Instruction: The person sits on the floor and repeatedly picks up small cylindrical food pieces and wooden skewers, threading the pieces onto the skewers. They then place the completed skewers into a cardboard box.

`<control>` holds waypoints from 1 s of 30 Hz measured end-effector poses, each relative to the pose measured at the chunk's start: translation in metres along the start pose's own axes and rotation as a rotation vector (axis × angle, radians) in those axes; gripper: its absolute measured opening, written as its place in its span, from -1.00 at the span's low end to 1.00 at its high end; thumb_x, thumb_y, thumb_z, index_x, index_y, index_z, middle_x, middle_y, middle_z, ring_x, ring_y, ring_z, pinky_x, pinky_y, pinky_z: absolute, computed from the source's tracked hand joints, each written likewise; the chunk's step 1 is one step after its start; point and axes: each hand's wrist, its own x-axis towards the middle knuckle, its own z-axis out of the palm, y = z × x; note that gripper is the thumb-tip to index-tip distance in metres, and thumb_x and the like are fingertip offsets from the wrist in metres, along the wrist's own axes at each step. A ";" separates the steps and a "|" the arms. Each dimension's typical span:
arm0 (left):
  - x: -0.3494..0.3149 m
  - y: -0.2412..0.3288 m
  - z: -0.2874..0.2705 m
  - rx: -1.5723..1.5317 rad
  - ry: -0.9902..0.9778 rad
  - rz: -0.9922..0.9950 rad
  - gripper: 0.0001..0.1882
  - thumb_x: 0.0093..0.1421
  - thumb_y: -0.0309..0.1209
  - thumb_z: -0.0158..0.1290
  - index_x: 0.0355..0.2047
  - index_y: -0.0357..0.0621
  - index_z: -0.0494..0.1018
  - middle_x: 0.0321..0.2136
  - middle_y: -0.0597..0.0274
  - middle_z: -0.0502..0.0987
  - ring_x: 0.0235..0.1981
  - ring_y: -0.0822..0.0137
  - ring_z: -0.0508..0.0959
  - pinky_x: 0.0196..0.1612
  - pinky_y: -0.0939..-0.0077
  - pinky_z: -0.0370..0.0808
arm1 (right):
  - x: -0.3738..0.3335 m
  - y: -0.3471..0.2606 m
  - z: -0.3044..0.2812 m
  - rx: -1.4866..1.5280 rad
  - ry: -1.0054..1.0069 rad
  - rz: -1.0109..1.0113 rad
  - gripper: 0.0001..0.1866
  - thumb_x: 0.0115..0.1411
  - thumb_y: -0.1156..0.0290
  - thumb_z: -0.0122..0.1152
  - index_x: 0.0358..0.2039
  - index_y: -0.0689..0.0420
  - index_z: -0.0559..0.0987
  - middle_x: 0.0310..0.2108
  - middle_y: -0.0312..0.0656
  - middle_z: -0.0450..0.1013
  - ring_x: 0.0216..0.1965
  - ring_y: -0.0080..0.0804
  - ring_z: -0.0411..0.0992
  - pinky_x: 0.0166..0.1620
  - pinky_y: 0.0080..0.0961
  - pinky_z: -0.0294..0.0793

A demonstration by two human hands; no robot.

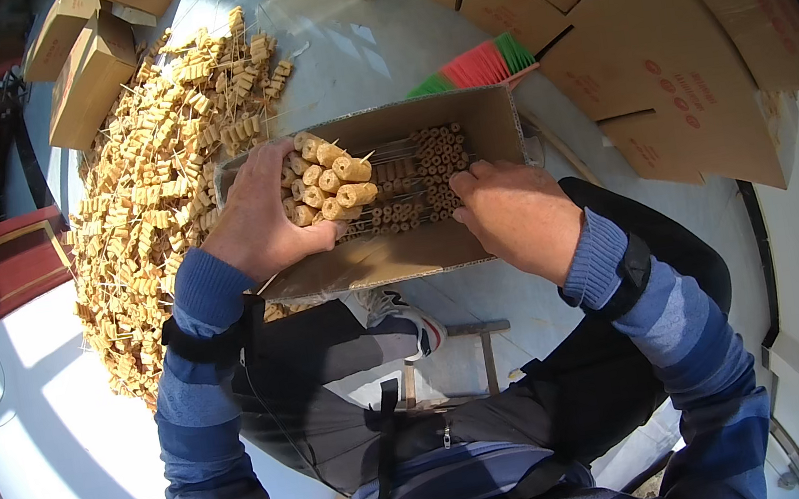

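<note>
My left hand (256, 216) is wrapped round a bundle of skewers (328, 180) threaded with tan, hollow, tube-shaped pieces. Their round ends face up toward me, and a few pointed stick tips poke out. The bundle is over the left part of an open cardboard box (377, 271). Inside the box, more skewered tubes (440, 155) lie packed in rows, their thin sticks running across. My right hand (519, 215) reaches over the box's near right corner with its fingers curled together at the packed skewers. Whatever its fingertips grip is hidden.
Left of the box spreads a large heap of loose skewered tubes (156, 241). Cardboard cartons (673, 102) stand at the right, others (89, 78) at the far left. Behind the box lies a green-and-red broom head (476, 64). A low stool (479, 328) shows between my legs.
</note>
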 end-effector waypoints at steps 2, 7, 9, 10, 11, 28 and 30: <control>-0.013 -0.002 -0.011 -0.078 0.063 0.022 -0.02 -0.15 -0.22 0.41 0.21 -0.38 0.16 0.05 -0.16 0.36 0.09 -0.02 0.44 0.21 0.22 0.38 | 0.040 0.014 0.014 -0.065 -0.216 0.058 -0.79 0.21 0.37 0.19 -0.21 0.23 0.54 -0.23 0.03 0.53 -0.21 -0.02 0.55 -0.18 -0.19 0.57; -0.048 -0.008 -0.030 -0.554 0.225 -0.082 -0.01 -0.13 -0.32 0.39 0.25 -0.37 0.10 0.08 -0.03 0.36 0.11 0.19 0.44 0.20 0.33 0.40 | 0.136 0.025 0.091 -0.200 -0.416 0.153 -0.62 0.23 0.46 0.06 0.07 0.16 0.48 -0.03 0.02 0.51 0.03 -0.03 0.51 0.01 -0.11 0.55; -0.063 -0.016 -0.038 -0.762 0.305 -0.120 -0.02 -0.13 -0.38 0.35 0.26 -0.34 0.10 0.09 0.03 0.37 0.12 0.24 0.42 0.21 0.35 0.38 | 0.155 0.028 0.130 -0.280 -0.358 0.125 -0.59 0.26 0.44 0.00 0.13 0.09 0.45 0.03 -0.01 0.48 0.08 -0.03 0.48 0.03 -0.07 0.53; -0.070 -0.017 -0.036 -0.869 0.386 -0.200 -0.02 -0.15 -0.38 0.33 0.27 -0.32 0.09 0.06 0.06 0.39 0.11 0.25 0.42 0.20 0.33 0.37 | 0.163 0.029 0.149 -0.327 -0.344 0.122 -0.58 0.28 0.43 -0.03 0.16 0.05 0.44 0.06 -0.02 0.47 0.10 -0.03 0.47 0.04 -0.04 0.52; -0.076 -0.025 -0.042 -0.907 0.390 -0.231 -0.01 -0.16 -0.40 0.33 0.28 -0.32 0.08 0.06 0.06 0.39 0.11 0.25 0.43 0.20 0.32 0.38 | 0.167 0.031 0.166 -0.366 -0.338 0.059 -0.58 0.28 0.43 -0.05 0.15 0.03 0.45 0.08 -0.04 0.45 0.11 -0.05 0.46 0.07 -0.04 0.50; -0.083 -0.078 -0.032 -0.961 0.351 -0.297 0.11 -0.20 -0.37 0.38 0.33 -0.36 0.00 0.09 0.02 0.38 0.10 0.23 0.44 0.17 0.30 0.40 | 0.171 0.066 0.253 -0.447 -0.169 -0.283 -0.60 0.21 0.40 -0.04 0.08 -0.02 0.50 -0.01 -0.16 0.46 0.11 -0.20 0.38 0.33 -0.11 0.14; -0.082 -0.073 -0.031 -0.890 0.386 -0.245 0.05 -0.20 -0.37 0.34 0.28 -0.36 0.05 0.05 0.02 0.41 0.06 0.23 0.46 0.14 0.31 0.42 | 0.168 0.066 0.249 -0.442 -0.179 -0.286 -0.60 0.21 0.41 -0.03 0.07 -0.01 0.51 -0.01 -0.15 0.47 0.11 -0.20 0.38 0.33 -0.12 0.15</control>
